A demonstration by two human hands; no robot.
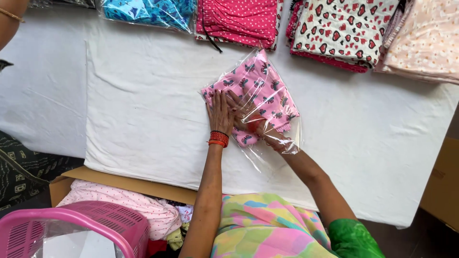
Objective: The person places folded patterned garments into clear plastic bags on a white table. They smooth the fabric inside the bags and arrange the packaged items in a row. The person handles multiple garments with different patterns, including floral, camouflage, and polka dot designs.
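Left hand: lies flat, fingers together and stretched out, palm down on top of the clear plastic bag, at its left edge; an orange bangle sits on the wrist.

Right hand: pushed inside the bag's open mouth from the lower right, seen through the film; it presses against the pink garment, but whether the fingers pinch the cloth I cannot tell.

Pink garment: folded, with dark butterfly prints, in the centre of the frame, mostly inside the bag, on the white padded table.

Long axis: the bag runs on a slant from the lower right, where its loose open end trails over the right forearm, to the upper left-centre, where its closed end points at the stacks.

Way from the hands: the garment lies just ahead of both, toward the top of the frame; both hands touch the package, the right one deeper in.

Packages along the top edge: a blue printed pack in clear film at upper left-centre, a deep pink dotted stack at centre, a white stack with red and black hearts to its right, a peach flowered stack at far right.

Labels: none legible.

Lower left: a pink slatted basket and a cardboard box holding loose clothes.
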